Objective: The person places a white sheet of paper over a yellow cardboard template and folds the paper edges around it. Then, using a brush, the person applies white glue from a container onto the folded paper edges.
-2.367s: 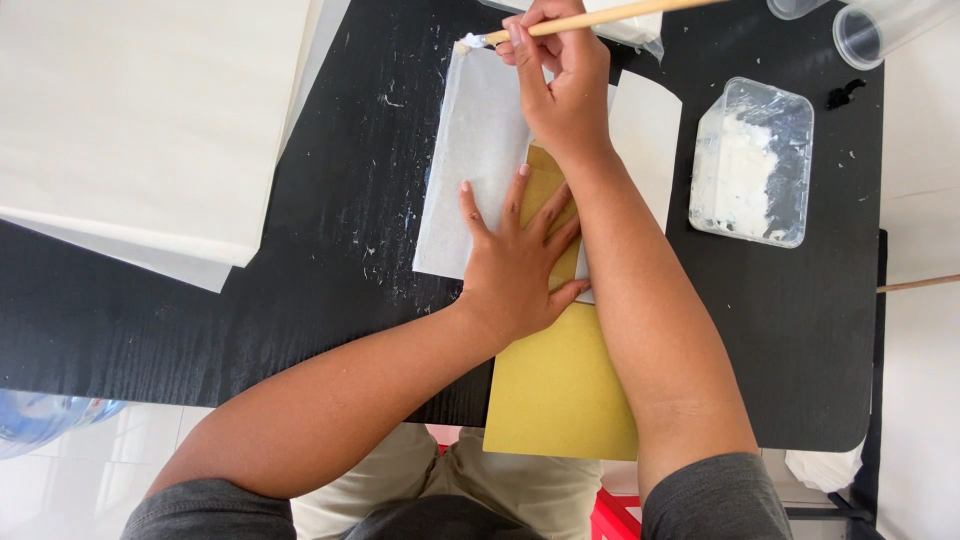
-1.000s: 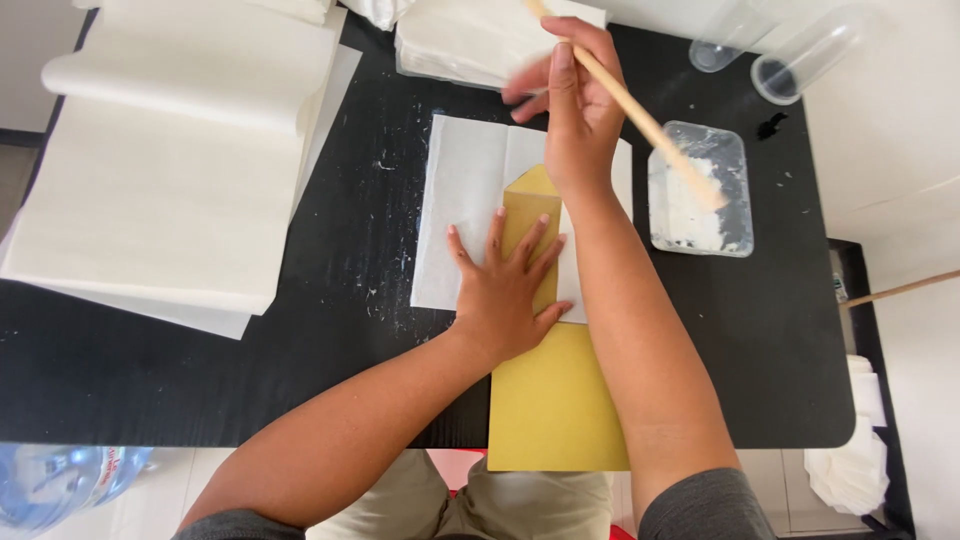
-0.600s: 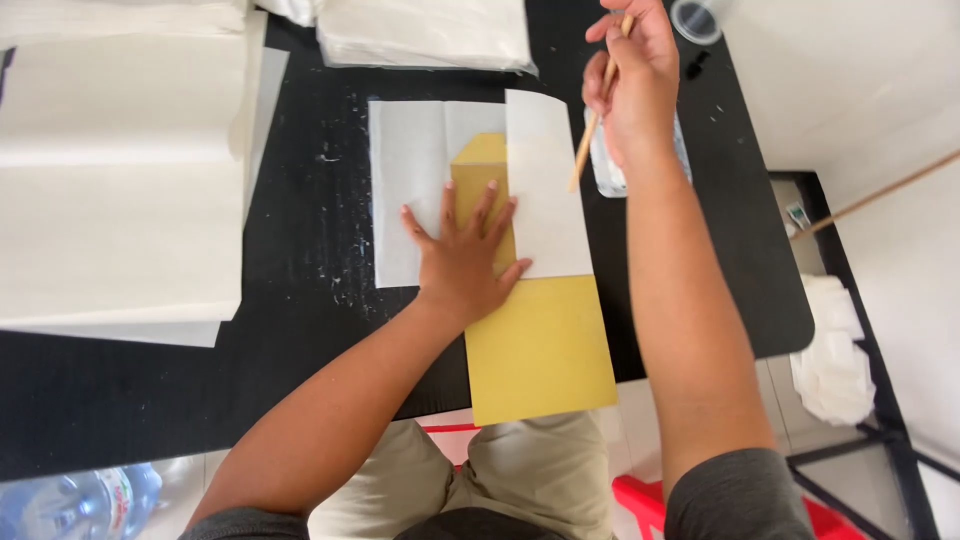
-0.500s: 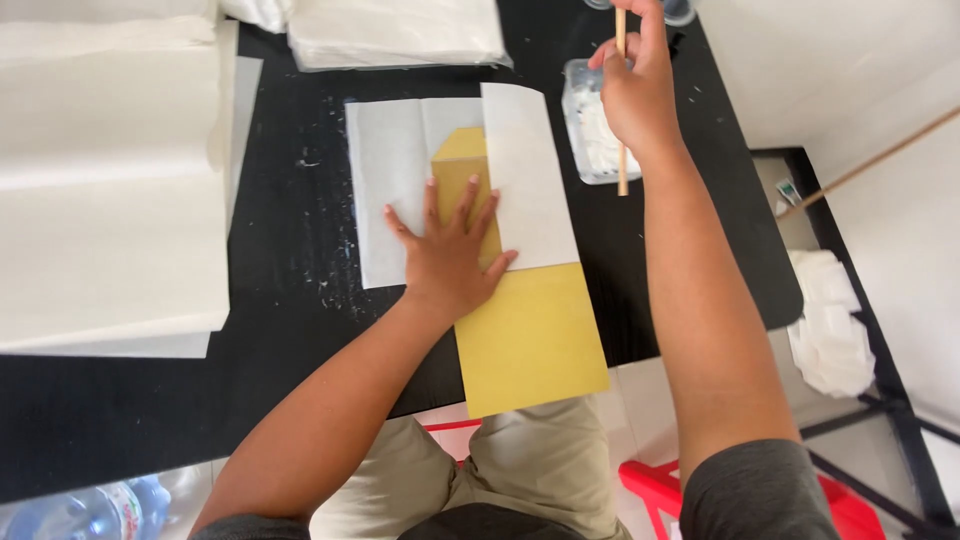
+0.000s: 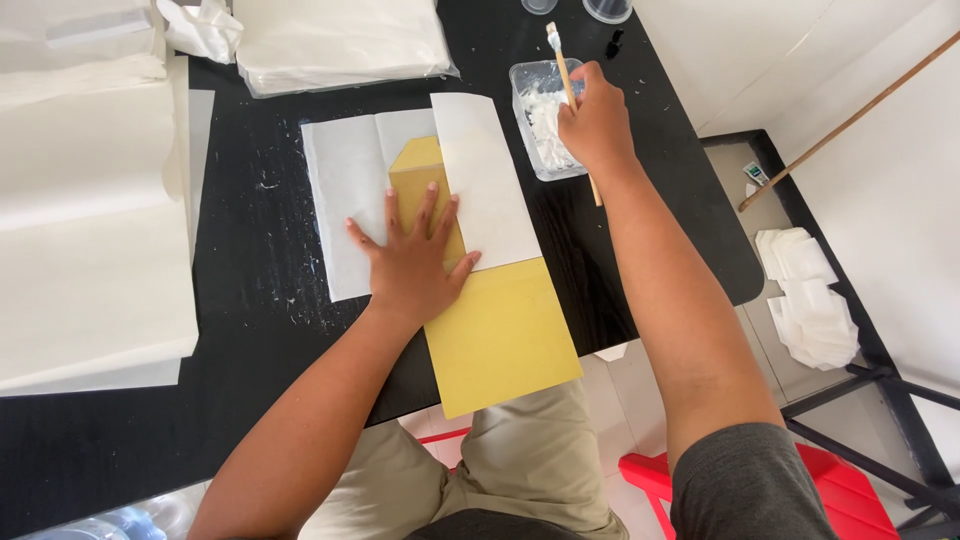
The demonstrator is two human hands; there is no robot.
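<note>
My left hand (image 5: 412, 258) lies flat, fingers spread, on a long yellow board (image 5: 500, 335) and the white paper sheet (image 5: 350, 190) under it. One flap of the white paper (image 5: 485, 180) is folded over the board's right side. My right hand (image 5: 597, 122) grips a wooden stick brush (image 5: 566, 78) whose white tip points away from me. The brush is held over a clear plastic tub of white paste (image 5: 540, 115) at the far right of the black table (image 5: 250, 330).
Large white paper sheets (image 5: 85, 200) cover the table's left side. A folded stack in clear wrap (image 5: 340, 40) lies at the back, clear cups (image 5: 608, 8) beyond the tub. A red stool (image 5: 850, 490), white paper pieces (image 5: 810, 300) and a wooden pole (image 5: 850, 120) are to the right.
My right hand carried the brush from above the white sheet rightward to the paste tub. The left hand stayed pressed on the yellow board. The view shifted.
</note>
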